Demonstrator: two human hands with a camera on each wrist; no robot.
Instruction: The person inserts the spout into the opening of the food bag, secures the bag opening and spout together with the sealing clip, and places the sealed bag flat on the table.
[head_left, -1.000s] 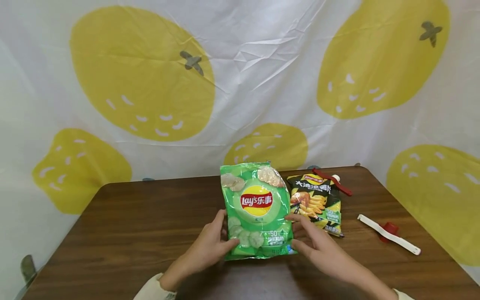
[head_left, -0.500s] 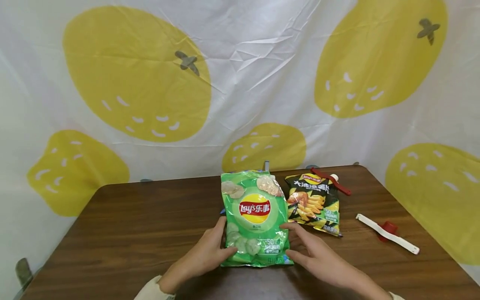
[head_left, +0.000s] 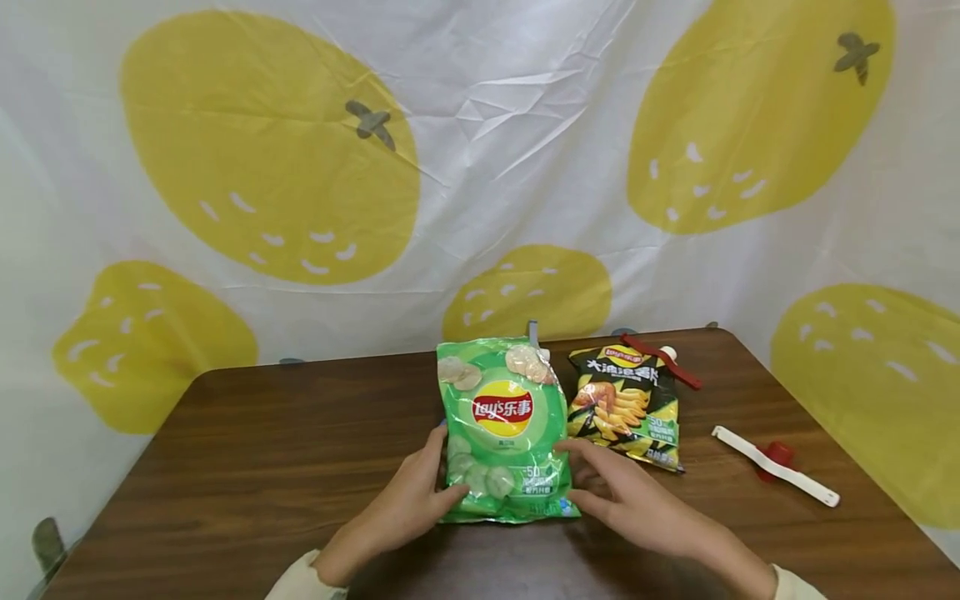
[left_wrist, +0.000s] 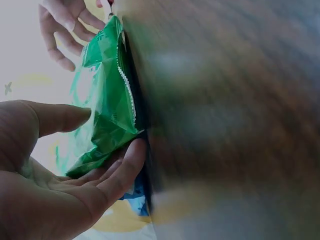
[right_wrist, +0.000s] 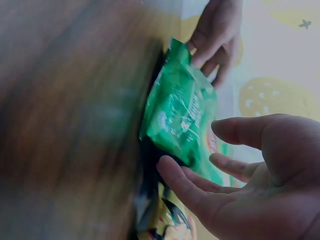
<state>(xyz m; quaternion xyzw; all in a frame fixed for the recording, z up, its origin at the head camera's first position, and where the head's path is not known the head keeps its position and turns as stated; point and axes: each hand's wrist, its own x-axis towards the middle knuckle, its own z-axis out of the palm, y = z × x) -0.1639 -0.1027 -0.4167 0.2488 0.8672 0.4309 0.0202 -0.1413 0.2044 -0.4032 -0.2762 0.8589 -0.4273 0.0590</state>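
A green bag of potato chips (head_left: 498,467) lies face up in front of me in the head view. My left hand (head_left: 408,496) is at its lower left side, thumb over the front edge and fingers reaching beneath, as the left wrist view also shows. My right hand (head_left: 630,500) stands at the lower right edge, its fingers spread and lightly bent, fingertips right at the bag. In the right wrist view its thumb and fingers are apart beside the bag. A strip of blue wrapper (left_wrist: 137,202) shows beneath the green bag in the left wrist view.
A black chip bag (head_left: 622,408) lies right of the green one, with a red bag clip (head_left: 686,375) across its top corner. Further right, a white clip (head_left: 776,467) lies over a red piece (head_left: 778,454). A grey-blue clip end (head_left: 533,332) sticks up behind the green bag.
The green bag came down, then shifted slightly left and away from me. Both hands moved along with it. The grey-blue clip end came into view behind its top.
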